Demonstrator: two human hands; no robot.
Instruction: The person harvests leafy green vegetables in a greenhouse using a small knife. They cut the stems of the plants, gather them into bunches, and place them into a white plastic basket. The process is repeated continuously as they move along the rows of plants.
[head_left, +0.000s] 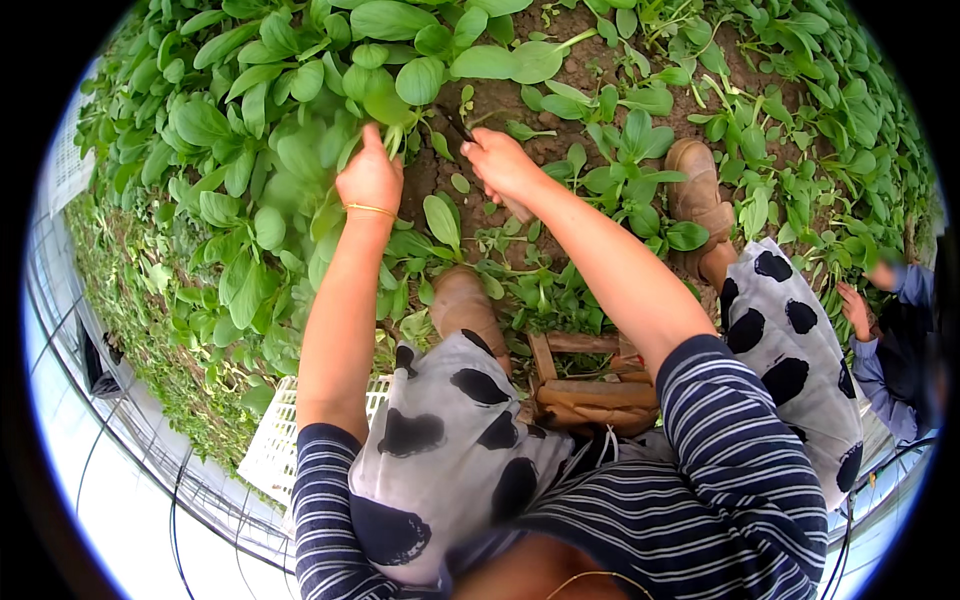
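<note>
In the head view my left hand grips leafy green plants by their pale stems, its fingers partly hidden by leaves. Blurred leaves hang over the wrist and forearm. Just to the right, my right hand is closed around the handle of a knife, which shows below the fist. The dark blade points up and left towards the stems, apart from my left hand as far as I can tell. Brown soil with small seedlings and loose leaves lies between the hands.
Dense leafy greens grow on the left, with more plants on the right. Beneath me is a low wooden stool; a white plastic crate stands by my left leg. My brown shoes rest among plants. Another person's hand is far right.
</note>
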